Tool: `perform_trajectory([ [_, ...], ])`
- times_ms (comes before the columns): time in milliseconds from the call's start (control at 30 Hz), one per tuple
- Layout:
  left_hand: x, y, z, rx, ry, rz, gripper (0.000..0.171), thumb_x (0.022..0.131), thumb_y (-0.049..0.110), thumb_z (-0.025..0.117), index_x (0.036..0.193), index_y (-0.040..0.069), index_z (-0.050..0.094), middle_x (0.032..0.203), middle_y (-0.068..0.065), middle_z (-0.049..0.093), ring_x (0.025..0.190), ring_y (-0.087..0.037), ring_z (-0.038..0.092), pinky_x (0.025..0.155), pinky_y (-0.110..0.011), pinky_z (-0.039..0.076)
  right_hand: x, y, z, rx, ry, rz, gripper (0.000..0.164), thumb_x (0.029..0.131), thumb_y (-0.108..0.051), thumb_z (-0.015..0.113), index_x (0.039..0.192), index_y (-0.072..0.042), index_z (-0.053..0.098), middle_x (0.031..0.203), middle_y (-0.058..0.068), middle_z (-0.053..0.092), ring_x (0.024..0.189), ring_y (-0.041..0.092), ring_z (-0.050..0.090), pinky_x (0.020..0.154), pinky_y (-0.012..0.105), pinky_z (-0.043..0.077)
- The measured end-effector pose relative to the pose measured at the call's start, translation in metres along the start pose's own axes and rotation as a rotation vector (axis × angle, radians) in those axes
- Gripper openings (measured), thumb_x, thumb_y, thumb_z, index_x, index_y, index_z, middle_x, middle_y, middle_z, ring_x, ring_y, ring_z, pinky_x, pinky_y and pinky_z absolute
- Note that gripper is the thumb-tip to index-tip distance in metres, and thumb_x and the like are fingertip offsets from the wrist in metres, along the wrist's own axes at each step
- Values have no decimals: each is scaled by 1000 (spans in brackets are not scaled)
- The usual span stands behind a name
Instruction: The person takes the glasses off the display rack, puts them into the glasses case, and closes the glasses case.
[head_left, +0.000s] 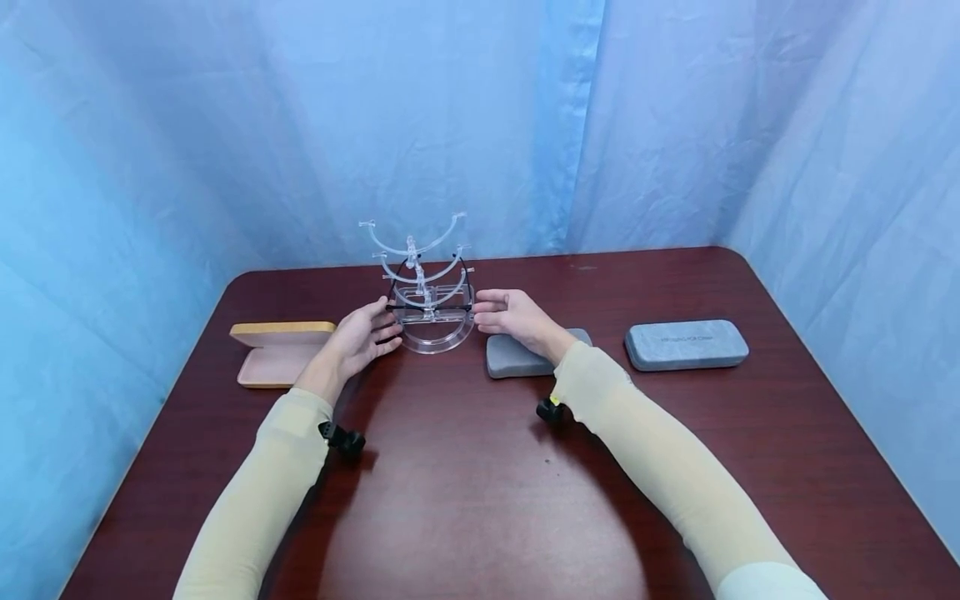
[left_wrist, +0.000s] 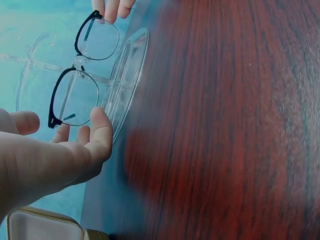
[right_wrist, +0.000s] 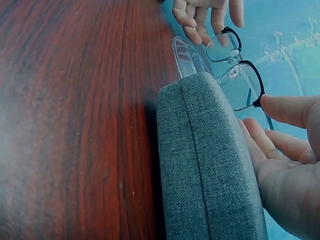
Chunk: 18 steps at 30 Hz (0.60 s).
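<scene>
A pair of glasses with black brow bars and thin rims (left_wrist: 53, 100) sits on the lowest tier of a clear display stand (head_left: 437, 345), lenses facing me. My left hand (head_left: 358, 337) is at the left end of the frame, fingers spread and thumb apart from them in the left wrist view. At the other end is my right hand (head_left: 519, 318), its fingers extended toward the hinge. In the right wrist view the right thumb (right_wrist: 285, 109) is right at the frame's corner, with the other fingers below. Neither hand is curled round the glasses.
A grey fabric glasses case (head_left: 517, 360) lies under my right hand and wrist. Farther right is a closed blue-grey case (head_left: 686, 345). On the left, a yellow case with pale pink lining (head_left: 272, 367) stands open. Blue curtains (head_left: 420, 125) hang behind the dark red wooden table (head_left: 465, 483).
</scene>
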<state>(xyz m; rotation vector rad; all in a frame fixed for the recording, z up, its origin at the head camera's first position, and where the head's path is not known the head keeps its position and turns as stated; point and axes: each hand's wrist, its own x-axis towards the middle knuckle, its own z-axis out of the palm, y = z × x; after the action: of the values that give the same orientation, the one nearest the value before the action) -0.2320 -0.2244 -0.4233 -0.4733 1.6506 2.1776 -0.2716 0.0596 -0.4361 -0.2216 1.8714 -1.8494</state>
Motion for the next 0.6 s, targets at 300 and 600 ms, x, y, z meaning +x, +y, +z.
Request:
perform_trajectory([
  [300, 0, -2, 2, 7, -9, 17, 54, 111, 36, 40, 159, 12, 31, 167, -11, 18, 147, -31, 31, 112, -43, 39, -1, -3, 0, -7, 28, 21, 58, 98, 6, 60, 152, 3, 39, 137, 25, 58, 125, 36, 60, 97, 38, 54],
  [600, -2, -2, 0, 17, -18, 32, 56, 111, 34, 40, 161, 12, 25, 168, -13, 14, 148, -33, 31, 116, -45, 35, 2, -2, 1, 55, 24, 35, 59, 97, 6, 63, 152, 3, 41, 134, 25, 61, 123, 35, 61, 99, 40, 53],
])
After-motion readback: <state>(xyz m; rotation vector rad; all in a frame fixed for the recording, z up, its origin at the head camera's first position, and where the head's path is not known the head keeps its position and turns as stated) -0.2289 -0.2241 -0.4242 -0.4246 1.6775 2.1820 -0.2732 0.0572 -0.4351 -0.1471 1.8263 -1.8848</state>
